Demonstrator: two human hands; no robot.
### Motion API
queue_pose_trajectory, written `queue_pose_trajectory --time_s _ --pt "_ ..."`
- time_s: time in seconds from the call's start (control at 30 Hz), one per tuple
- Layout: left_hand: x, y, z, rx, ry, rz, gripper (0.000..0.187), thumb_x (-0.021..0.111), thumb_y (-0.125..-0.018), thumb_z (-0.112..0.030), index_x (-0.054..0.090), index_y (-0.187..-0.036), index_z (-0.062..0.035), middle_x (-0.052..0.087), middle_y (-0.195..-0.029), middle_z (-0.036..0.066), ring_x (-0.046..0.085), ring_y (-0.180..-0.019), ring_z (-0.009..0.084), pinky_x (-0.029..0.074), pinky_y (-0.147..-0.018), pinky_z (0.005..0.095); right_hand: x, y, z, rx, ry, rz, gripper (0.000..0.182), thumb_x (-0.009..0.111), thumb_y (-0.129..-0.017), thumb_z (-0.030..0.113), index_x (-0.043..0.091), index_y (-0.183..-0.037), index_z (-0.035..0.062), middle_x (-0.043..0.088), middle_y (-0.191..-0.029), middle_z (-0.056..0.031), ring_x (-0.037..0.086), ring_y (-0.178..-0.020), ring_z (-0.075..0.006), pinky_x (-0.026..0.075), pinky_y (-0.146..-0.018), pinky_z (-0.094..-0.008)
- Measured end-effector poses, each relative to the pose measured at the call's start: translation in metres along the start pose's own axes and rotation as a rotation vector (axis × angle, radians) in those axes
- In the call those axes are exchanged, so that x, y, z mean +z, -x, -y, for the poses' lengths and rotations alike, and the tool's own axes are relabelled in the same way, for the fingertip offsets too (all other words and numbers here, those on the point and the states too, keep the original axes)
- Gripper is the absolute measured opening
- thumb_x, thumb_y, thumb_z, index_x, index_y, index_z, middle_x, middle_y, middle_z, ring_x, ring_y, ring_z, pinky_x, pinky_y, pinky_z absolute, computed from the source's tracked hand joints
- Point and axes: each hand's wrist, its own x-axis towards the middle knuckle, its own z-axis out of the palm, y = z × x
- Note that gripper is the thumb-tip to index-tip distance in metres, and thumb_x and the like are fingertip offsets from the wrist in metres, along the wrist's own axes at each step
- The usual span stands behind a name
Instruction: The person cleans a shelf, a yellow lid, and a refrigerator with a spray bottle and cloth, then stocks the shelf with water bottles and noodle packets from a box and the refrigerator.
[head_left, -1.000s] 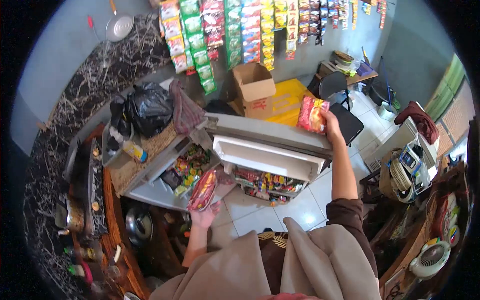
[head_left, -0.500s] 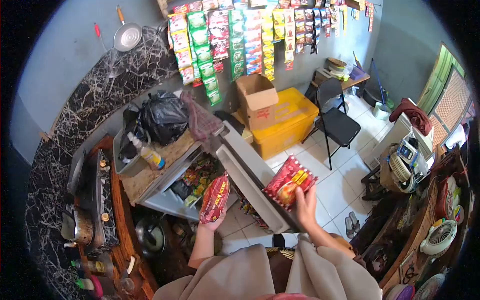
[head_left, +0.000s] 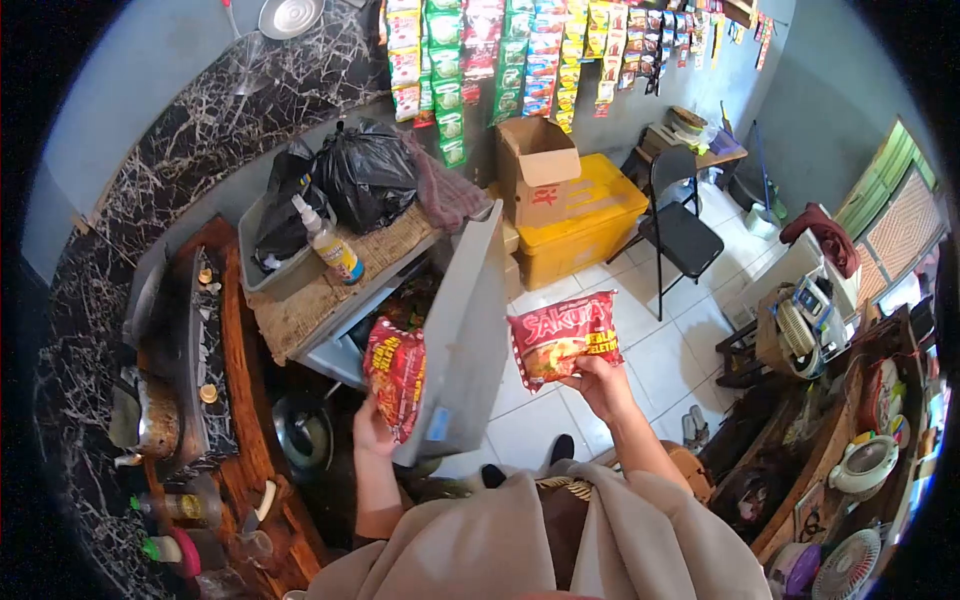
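The refrigerator door [head_left: 466, 330] swings further shut, narrowing access inside, while our fingers [head_left: 600, 374] pinch a noodle packet [head_left: 396, 376] before it in the left hand [head_left: 375, 430] and a Sakura packet [head_left: 562, 335] beside it in the right hand [head_left: 606, 392].

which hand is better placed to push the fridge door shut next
Probably the right hand: it is on the outer side of the fridge door, while the left hand is nearer the opening. Both hold red packets.
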Motion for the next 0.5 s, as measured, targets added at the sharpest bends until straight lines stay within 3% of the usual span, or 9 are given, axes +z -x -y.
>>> queue_pose_trajectory --time_s 0.07,0.17,0.23,0.27,0.33,0.4,0.5 --pt "0.018 0.002 -0.003 0.046 0.014 0.08 0.048 0.054 -0.08 -0.022 0.04 -0.119 0.0009 0.049 -0.118 0.014 0.048 -0.107 0.0282 0.039 -0.091 0.0429 -0.006 -0.007 0.013 0.106 -0.142 0.084 0.032 0.052 -0.075 0.008 0.047 -0.106 0.0003 0.058 -0.098 -0.0094 0.058 -0.088 -0.0193 0.051 -0.074 -0.0359" --pt "0.036 -0.012 0.008 0.054 0.109 0.135 0.048 0.054 -0.081 -0.022 0.038 -0.12 0.0014 0.047 -0.119 0.014 0.048 -0.107 0.0275 0.038 -0.092 0.042 -0.016 -0.018 0.03 0.074 -0.127 0.09 0.029 0.052 -0.076 0.014 0.049 -0.103 0.0015 0.059 -0.095 -0.0089 0.057 -0.088 -0.0201 0.048 -0.079 -0.0399" --pt "0.039 -0.029 0.019 -0.056 0.097 0.199 0.05 0.054 -0.08 -0.019 0.035 -0.122 0.001 0.046 -0.12 0.014 0.047 -0.108 0.0268 0.037 -0.093 0.0415 -0.028 -0.029 0.038 0.065 -0.212 0.049 0.026 0.052 -0.078 0.017 0.052 -0.101 0.0048 0.059 -0.095 -0.0072 0.057 -0.089 -0.0206 0.045 -0.083 -0.0441" --pt "0.07 -0.034 0.02 -0.017 -0.004 0.274 0.052 0.055 -0.079 -0.016 0.033 -0.125 -0.0024 0.045 -0.121 0.012 0.047 -0.109 0.0254 0.038 -0.092 0.0405 -0.05 -0.041 0.036 0.062 -0.284 0.104 0.031 0.054 -0.078 0.021 0.05 -0.106 0.0069 0.058 -0.1 -0.0073 0.056 -0.092 -0.0218 0.043 -0.086 -0.0456" --pt "0.091 -0.061 0.032 -0.031 -0.087 0.312 0.056 0.056 -0.078 -0.016 0.031 -0.127 -0.0067 0.046 -0.121 0.011 0.047 -0.109 0.024 0.038 -0.092 0.0396 -0.029 -0.047 0.067 0.122 -0.252 0.032 0.04 0.055 -0.076 0.023 0.047 -0.112 0.0079 0.056 -0.106 -0.009 0.056 -0.094 -0.023 0.045 -0.084 -0.0439" --pt "0.107 -0.09 0.048 0.002 -0.072 0.288 0.056 0.056 -0.078 -0.018 0.03 -0.128 -0.0082 0.046 -0.121 0.011 0.047 -0.11 0.0235 0.038 -0.092 0.0396 -0.056 -0.073 0.075 0.057 -0.236 0.081 0.047 0.056 -0.075 0.024 0.042 -0.117 0.0066 0.054 -0.11 -0.0106 0.056 -0.094 -0.0241 0.048 -0.08 -0.0415" --pt "0.136 -0.135 0.072 -0.058 -0.085 0.324 0.056 0.056 -0.079 -0.021 0.031 -0.128 -0.0098 0.046 -0.121 0.01 0.046 -0.11 0.0228 0.037 -0.092 0.0395 -0.096 -0.109 0.095 -0.021 -0.163 0.102 0.045 0.053 -0.074 0.014 0.041 -0.116 0.0043 0.054 -0.108 -0.0128 0.057 -0.093 -0.0243 0.05 -0.078 -0.0407"
